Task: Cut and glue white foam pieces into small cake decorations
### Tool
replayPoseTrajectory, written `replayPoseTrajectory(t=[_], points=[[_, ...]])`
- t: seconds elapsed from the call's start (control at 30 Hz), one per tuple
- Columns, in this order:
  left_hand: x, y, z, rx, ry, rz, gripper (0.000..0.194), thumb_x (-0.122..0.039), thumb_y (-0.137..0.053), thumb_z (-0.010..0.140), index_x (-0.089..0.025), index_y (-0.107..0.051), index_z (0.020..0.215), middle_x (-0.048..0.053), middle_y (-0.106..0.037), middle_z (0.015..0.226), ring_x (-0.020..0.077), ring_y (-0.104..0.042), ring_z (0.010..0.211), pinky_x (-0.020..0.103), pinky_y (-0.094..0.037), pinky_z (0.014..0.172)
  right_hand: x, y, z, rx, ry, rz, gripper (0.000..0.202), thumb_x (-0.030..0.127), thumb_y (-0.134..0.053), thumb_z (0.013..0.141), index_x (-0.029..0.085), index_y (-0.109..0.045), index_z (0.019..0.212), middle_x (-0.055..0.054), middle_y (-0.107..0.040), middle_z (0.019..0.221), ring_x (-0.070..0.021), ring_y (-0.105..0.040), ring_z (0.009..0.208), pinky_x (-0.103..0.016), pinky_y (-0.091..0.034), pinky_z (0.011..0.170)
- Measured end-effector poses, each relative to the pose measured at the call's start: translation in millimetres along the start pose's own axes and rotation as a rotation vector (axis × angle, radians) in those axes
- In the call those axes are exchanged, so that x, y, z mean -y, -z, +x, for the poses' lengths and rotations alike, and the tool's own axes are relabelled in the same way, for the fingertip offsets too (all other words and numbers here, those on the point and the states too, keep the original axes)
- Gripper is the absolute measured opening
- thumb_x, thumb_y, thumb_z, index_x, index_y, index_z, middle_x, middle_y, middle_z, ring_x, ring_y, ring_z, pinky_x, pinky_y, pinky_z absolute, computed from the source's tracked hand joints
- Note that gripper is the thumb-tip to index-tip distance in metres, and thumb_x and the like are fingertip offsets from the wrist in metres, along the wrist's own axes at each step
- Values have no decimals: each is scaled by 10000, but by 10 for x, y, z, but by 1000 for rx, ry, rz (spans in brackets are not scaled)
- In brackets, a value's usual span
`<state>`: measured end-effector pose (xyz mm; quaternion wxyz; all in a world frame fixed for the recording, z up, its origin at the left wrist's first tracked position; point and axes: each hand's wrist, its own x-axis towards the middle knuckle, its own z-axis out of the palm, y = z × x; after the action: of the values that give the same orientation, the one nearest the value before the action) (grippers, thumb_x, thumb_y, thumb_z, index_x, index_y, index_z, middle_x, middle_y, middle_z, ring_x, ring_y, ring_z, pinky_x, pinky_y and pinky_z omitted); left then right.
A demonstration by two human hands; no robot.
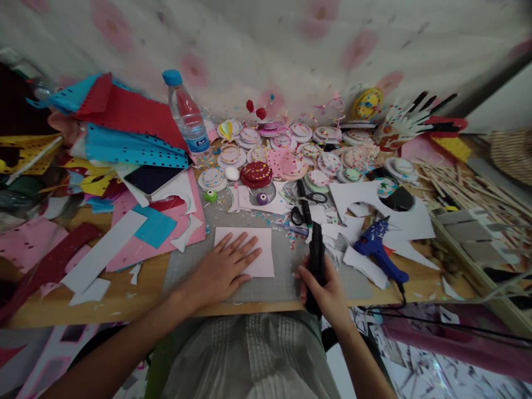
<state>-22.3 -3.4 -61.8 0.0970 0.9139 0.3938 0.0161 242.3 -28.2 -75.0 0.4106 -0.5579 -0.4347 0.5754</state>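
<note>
A pale pink-white square sheet (264, 250) lies on the grey cutting mat (189, 272) near the table's front edge. My left hand (229, 266) rests flat on the sheet, its fingers spread. To the right of the sheet, my right hand (322, 282) is wrapped round a black tool (316, 249) that stands roughly upright; its exact kind I cannot make out. Black-handled scissors (316, 197) lie on the mat beyond that tool. Farther right rests a blue glue gun (379, 249) with its cord hanging over the edge.
Decorated round paper pieces (256, 174) crowd the back. A water bottle (189, 119) stands behind the mat, left of them. Coloured sheets (137, 122) and a phone (158, 178) lie at left. Wooden sticks (461, 188) and a cup of tools (390, 136) are at right.
</note>
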Motion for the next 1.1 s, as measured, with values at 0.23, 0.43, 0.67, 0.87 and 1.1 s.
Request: replayPoseTrajectory(t=[0.23, 0.43, 0.67, 0.87, 1.1], points=[[-69, 85, 45, 30, 22, -36, 548, -348, -424, 963, -229, -290, 1481, 67, -256, 1574, 292, -186, 1456, 520, -200, 1155, -2, 5, 25, 12, 18, 61, 255, 400, -665, 837, 253, -486, 942, 54, -606, 674, -96, -515, 349, -222, -438, 304], [-37, 115, 47, 5, 12, -82, 552, -377, -442, 954, -246, -308, 1473, 71, -295, 1560, 286, -223, 1446, 519, -213, 1153, 14, -2, 29, -11, 7, 73, 307, 437, -696, 795, 250, -492, 929, 51, -607, 651, -104, -507, 344, -229, -434, 303], [-11, 46, 18, -18, -10, -71, 544, -384, -430, 963, -257, -297, 1475, 58, -294, 1562, 281, -225, 1445, 512, -197, 1150, -33, 4, 15, -15, 46, 101, 297, 409, -695, 805, 247, -482, 934, 73, -593, 653, -84, -496, 361, -204, -438, 327], [23, 12, -1, -37, -6, -146, 611, -442, -430, 960, -261, -210, 1501, 57, -257, 1576, 251, -201, 1456, 494, -174, 1171, -56, 13, -1, -2, 65, 141, 295, 419, -679, 812, 249, -484, 952, 67, -600, 669, -85, -490, 381, -207, -435, 337], [186, 161, -304, -349, 258, -472, 583, -437, -461, 947, -260, -286, 1474, 82, -339, 1541, 237, -317, 1412, 450, -275, 1160, -54, 16, -38, -1, 70, 150, 290, 415, -674, 814, 244, -490, 959, 66, -603, 669, -80, -491, 385, -189, -424, 331]])
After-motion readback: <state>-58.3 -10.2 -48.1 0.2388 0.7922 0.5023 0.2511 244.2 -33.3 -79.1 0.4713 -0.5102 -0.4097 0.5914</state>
